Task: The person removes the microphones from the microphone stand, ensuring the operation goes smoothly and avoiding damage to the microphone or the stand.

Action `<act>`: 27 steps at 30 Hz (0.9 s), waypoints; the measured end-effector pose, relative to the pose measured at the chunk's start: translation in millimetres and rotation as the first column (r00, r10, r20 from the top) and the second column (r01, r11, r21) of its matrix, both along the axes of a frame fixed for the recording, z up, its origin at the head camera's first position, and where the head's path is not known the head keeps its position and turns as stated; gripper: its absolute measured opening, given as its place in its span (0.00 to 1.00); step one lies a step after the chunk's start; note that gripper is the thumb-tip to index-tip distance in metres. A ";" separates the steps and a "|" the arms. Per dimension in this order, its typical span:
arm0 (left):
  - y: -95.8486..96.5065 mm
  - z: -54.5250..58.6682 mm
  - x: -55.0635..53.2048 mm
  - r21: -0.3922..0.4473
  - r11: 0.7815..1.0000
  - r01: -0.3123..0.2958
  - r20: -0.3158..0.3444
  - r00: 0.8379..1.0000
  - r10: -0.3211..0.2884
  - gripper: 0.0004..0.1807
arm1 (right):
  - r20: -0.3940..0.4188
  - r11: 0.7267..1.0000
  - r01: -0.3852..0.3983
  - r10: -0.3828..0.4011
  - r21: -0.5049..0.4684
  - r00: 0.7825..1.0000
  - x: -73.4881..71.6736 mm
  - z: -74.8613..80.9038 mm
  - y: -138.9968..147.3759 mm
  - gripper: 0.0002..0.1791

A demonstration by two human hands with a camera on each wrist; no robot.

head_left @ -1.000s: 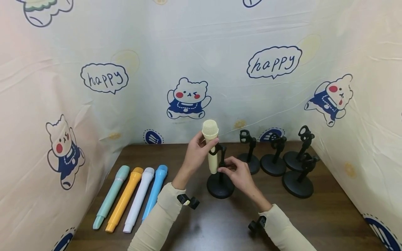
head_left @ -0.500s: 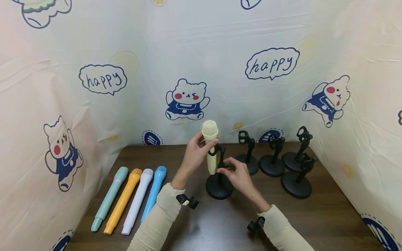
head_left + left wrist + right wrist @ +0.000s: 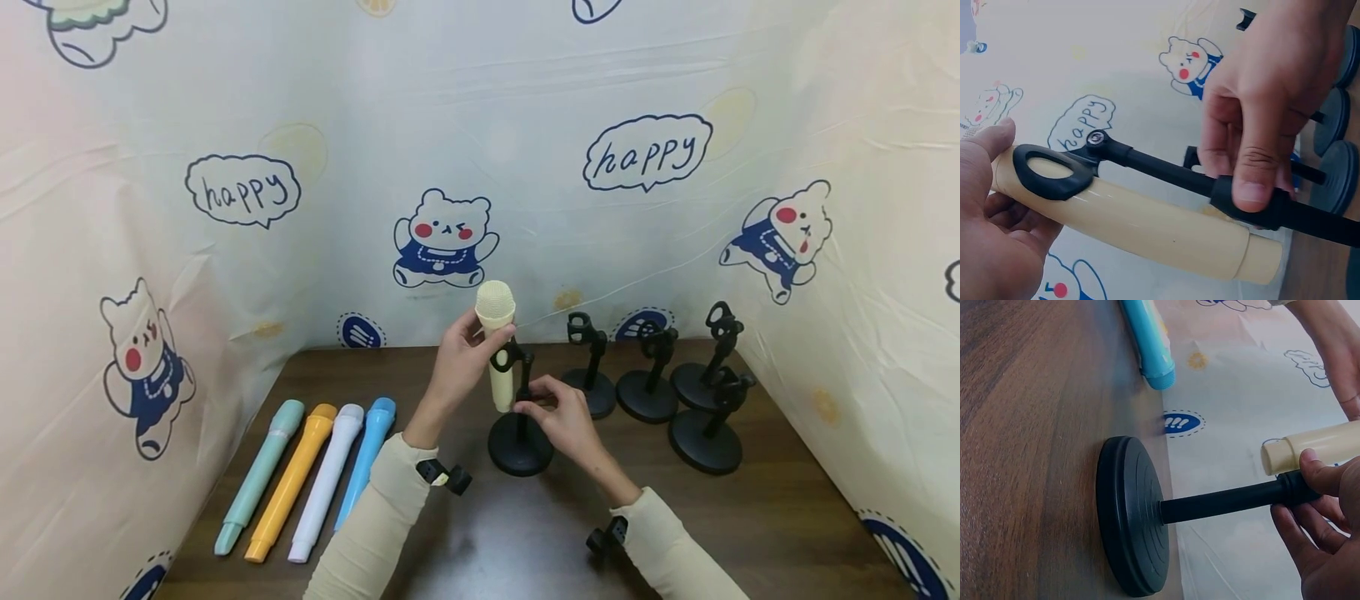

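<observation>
A cream microphone point(image 3: 495, 305) stands nearly upright, head up, and my left hand point(image 3: 459, 367) grips it just under the head. In the left wrist view its smooth body point(image 3: 1166, 228) lies in the black ring clip point(image 3: 1085, 176) of a microphone stand. That stand's round base point(image 3: 521, 454) rests on the table. My right hand point(image 3: 562, 421) pinches the collar point(image 3: 1222, 199) on the stand's pole between thumb and fingers. Close beside that thumb is the microphone's lower end point(image 3: 1279, 456) in the right wrist view.
Left on the table point(image 3: 465, 533) lie a mint microphone point(image 3: 258, 479), an orange one point(image 3: 291, 483), a white one point(image 3: 326, 483) and a blue one point(image 3: 367, 458). Several black stands point(image 3: 648, 400) stand at the back right. A printed cloth point(image 3: 525, 167) surrounds the table.
The cream microphone and the clip have shifted slightly up and left with my left hand. My right hand keeps its hold on the pole collar.
</observation>
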State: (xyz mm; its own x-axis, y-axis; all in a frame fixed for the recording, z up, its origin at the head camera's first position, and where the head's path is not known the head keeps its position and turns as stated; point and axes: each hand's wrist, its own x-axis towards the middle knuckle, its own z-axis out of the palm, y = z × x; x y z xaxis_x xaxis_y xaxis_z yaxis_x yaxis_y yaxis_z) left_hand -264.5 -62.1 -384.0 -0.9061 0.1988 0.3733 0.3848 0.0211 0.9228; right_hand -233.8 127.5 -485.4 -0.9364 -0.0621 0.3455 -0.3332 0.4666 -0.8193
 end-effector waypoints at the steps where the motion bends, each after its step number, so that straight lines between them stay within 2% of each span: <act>1: 0.1 2.5 0.1 0.005 1.000 0.003 -0.004 1.000 -0.003 0.27 | -0.002 1.000 -0.001 0.001 -0.002 1.000 -0.3 -0.1 0.0 0.13; 6: -0.3 10.5 -0.9 0.015 1.000 0.013 -0.034 0.999 -0.012 0.26 | -0.001 1.000 0.000 0.000 -0.002 1.000 0.5 0.1 -0.2 0.14; 13: -0.8 18.9 -2.6 -0.002 1.000 -0.031 -0.065 0.997 0.031 0.26 | 0.004 1.000 0.004 -0.004 0.000 1.000 1.0 1.1 -0.5 0.14; 19: 0.7 30.8 -4.0 0.040 0.999 -0.028 -0.088 0.996 0.031 0.25 | 0.009 1.000 -0.002 0.003 -0.014 1.000 0.7 1.4 -0.4 0.14; 27: 3.9 49.5 -5.8 0.100 0.995 -0.023 -0.152 0.988 0.038 0.24 | 0.011 1.000 -0.003 0.003 -0.019 1.000 0.7 0.5 -0.1 0.14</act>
